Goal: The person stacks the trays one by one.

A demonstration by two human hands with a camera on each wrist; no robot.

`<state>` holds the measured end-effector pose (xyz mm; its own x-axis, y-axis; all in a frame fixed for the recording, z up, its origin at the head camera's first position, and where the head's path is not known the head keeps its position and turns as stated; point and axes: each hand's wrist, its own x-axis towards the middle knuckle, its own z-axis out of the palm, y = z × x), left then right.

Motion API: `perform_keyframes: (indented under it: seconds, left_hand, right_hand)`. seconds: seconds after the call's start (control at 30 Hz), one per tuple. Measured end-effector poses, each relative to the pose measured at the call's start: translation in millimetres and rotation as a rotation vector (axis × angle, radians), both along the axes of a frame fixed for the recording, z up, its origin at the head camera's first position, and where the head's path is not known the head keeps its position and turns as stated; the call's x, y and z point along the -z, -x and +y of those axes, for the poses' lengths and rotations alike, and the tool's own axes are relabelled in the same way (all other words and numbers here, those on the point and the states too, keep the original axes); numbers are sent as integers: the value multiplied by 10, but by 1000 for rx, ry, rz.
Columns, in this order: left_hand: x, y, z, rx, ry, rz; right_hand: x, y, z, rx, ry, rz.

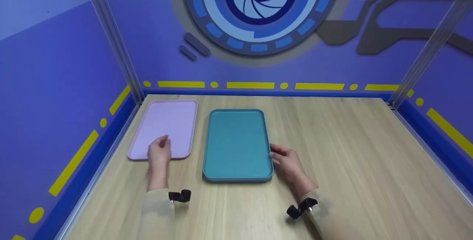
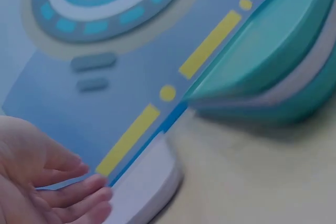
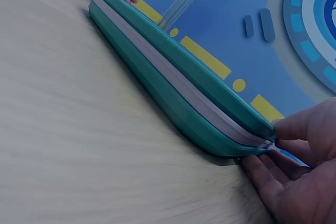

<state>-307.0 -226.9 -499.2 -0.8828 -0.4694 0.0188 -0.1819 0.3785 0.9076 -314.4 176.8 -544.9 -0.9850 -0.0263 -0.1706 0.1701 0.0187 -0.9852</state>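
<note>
A stack of trays (image 1: 238, 144) lies in the middle of the table, a teal one on top. From the right wrist view, a pale tray (image 3: 173, 85) shows between two teal ones. My right hand (image 1: 290, 162) grips the stack's right edge, digits at the upper rim and others low against the bottom tray (image 3: 157, 95). Left of the stack lies a lilac tray (image 1: 166, 121). Over its near edge hovers my left hand (image 1: 159, 151), fingers loosely bent, holding nothing. Whether it touches the lilac tray I cannot tell.
The trays rest on a wooden table (image 1: 351, 158). Blue panels (image 1: 55, 103) with yellow marks stand at the left, back and right. Metal posts (image 1: 114, 40) rise at the far corners. A narrow strip of table separates the stack from the lilac tray.
</note>
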Motion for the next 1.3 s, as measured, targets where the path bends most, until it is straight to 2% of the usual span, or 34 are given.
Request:
perform_keyframes:
  seconds: [0.17, 0.23, 0.3, 0.43, 0.53, 0.67, 0.8, 1.0, 1.17, 1.3]
  left_hand:
    - [-81, 67, -401, -123, 87, -3]
    - [-68, 85, -545, -163, 138, -14]
    - [-23, 93, -673, -174, 188, -44]
    - [80, 97, -862, -126, 253, -127]
    - [141, 94, -943, -91, 236, -175]
    - [206, 56, -982, -104, 234, -174]
    - [217, 7, -971, -87, 261, -157]
    - [157, -3, -985, -1, 274, -264]
    - [56, 9, -1027, 21, 182, -290]
    - [-28, -9, -1096, 52, -28, -283]
  right_hand:
    - [-10, 6, -11, 13, 2, 27]
    - [-3, 12, -16, 13, -2, 36]
    - [10, 19, -21, 14, -10, 37]
    - [34, 22, -26, 11, -22, 31]
    - [36, 17, -31, 11, -28, 32]
    - [20, 6, -37, 6, -25, 26]
    - [16, 9, -28, -1, -22, 26]
    - [32, -1, -20, 2, -31, 34]
    - [42, -12, -23, 12, -24, 39]
    - [37, -6, -20, 16, -29, 51]
